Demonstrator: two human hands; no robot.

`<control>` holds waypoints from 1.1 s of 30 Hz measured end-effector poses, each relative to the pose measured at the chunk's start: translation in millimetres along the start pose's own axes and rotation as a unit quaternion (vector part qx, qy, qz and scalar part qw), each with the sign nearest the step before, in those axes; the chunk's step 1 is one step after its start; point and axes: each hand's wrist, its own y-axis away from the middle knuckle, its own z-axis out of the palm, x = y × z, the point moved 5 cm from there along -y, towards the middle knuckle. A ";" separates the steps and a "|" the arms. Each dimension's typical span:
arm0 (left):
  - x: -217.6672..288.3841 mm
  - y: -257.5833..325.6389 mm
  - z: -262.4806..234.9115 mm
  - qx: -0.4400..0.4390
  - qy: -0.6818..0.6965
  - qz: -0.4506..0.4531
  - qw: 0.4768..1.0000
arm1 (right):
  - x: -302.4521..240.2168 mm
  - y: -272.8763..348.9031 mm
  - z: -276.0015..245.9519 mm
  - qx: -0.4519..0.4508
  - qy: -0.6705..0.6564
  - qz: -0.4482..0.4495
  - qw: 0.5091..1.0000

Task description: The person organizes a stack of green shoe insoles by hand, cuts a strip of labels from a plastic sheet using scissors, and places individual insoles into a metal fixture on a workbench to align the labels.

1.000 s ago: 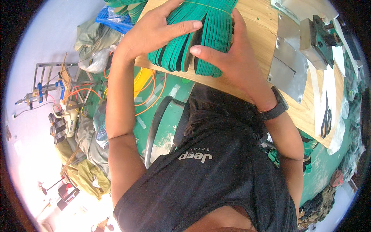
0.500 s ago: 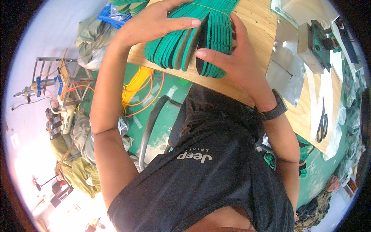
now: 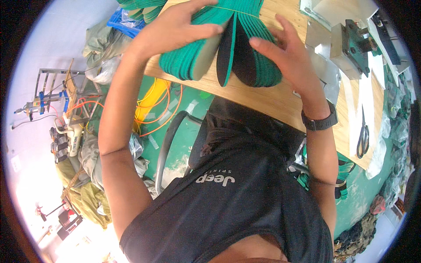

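My black shirt (image 3: pixel 245 210) fills the lower middle. Above it, upper centre, the banded green bundle (image 3: pixel 204 50) sits on the wooden bench (image 3: pixel 250 96). Left hand (image 3: pixel 171 33) splayed over its left half, thumb across; can't tell how firmly. Right hand (image 3: pixel 294 57) at its right side, fingers spread, blurred, contact unclear. Half a second ago the bundle's gap was narrower; now one dark-faced piece (image 3: pixel 224 65) hangs apart in it. My read: layers parting for handling singly. Farther, upper left: blue crate (image 3: pixel 125 26).
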 end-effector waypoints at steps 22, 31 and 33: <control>21.6 12.6 18.8 0.132 -0.049 -0.039 0.989 | -41.3 -0.8 21.3 -0.006 0.020 -0.178 0.984; -27.1 4.5 -4.3 0.082 -0.166 0.072 0.980 | -13.9 -12.4 -13.0 -0.091 0.275 -0.063 0.955; -16.0 -8.6 4.0 0.055 -0.162 0.061 0.983 | -22.1 -22.7 2.4 -0.069 0.331 -0.064 0.939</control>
